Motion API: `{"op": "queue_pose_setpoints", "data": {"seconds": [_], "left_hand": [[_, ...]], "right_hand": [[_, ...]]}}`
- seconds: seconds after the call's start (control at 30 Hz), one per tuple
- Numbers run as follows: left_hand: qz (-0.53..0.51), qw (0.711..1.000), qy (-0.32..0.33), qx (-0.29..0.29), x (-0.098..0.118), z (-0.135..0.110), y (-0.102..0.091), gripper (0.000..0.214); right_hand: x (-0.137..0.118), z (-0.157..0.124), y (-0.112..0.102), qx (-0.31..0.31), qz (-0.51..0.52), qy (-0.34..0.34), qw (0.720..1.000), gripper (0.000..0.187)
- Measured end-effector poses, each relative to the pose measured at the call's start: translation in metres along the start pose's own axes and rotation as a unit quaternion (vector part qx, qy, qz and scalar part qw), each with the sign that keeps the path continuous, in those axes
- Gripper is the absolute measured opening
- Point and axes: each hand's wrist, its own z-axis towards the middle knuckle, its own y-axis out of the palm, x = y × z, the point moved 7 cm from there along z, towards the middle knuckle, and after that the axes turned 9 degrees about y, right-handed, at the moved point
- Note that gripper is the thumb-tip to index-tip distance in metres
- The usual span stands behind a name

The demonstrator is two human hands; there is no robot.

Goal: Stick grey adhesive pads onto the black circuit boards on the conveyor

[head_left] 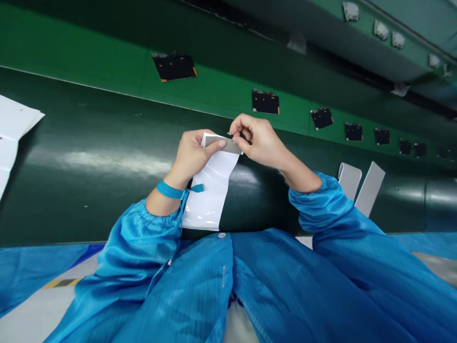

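My left hand (193, 155) is closed on the top of a glossy white strip (212, 190) that hangs down toward my lap, its thumb lying along a grey piece (223, 144) at the strip's upper edge. My right hand (255, 139) pinches the right end of that grey piece with fingertips pressed together. Both hands hover above the dark green conveyor belt (89, 166). A blue wrist strap (170, 190) circles my left wrist. Blue smock sleeves cover both arms.
Several dark square boards, among them one (174, 66) at upper left and another (265, 102) behind my hands, lie in a row on the lighter green belt. White sheets (12, 131) sit at the left edge. Two grey-white strips (360, 186) lean at right.
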Motion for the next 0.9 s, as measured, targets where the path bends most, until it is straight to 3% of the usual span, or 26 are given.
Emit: {"op": "queue_pose_setpoints", "data": {"seconds": [0.13,0.23,0.37,0.5,0.6,0.73,0.9], "left_hand": [[-0.007,1.0,-0.001,-0.004,0.0,0.0,0.001,0.027],[-0.018,1.0,-0.004,-0.011,-0.001,-0.001,0.003,0.028],[-0.038,0.999,-0.017,-0.019,-0.002,-0.002,0.005,0.031],[-0.061,0.997,-0.039,-0.031,-0.003,-0.003,0.008,0.031],[-0.072,0.996,-0.046,-0.037,-0.003,-0.003,0.009,0.032],[-0.077,0.995,-0.036,-0.05,-0.003,-0.004,0.012,0.032],[-0.073,0.995,-0.025,-0.062,-0.006,-0.005,0.014,0.032]], "right_hand": [[0.002,0.003,-0.004,0.009,0.032,-0.016,0.999,0.008],[0.017,0.026,-0.014,0.03,0.075,-0.02,0.997,0.02],[0.025,0.089,-0.008,0.004,0.065,-0.022,0.998,0.038],[0.017,0.158,0.018,-0.019,0.013,-0.012,1.0,0.032],[0.019,0.192,0.039,-0.042,-0.016,-0.008,0.999,0.026],[0.034,0.207,0.054,-0.062,-0.036,0.002,0.997,0.025],[0.044,0.201,0.05,-0.056,-0.053,-0.005,0.997,0.027]]}}
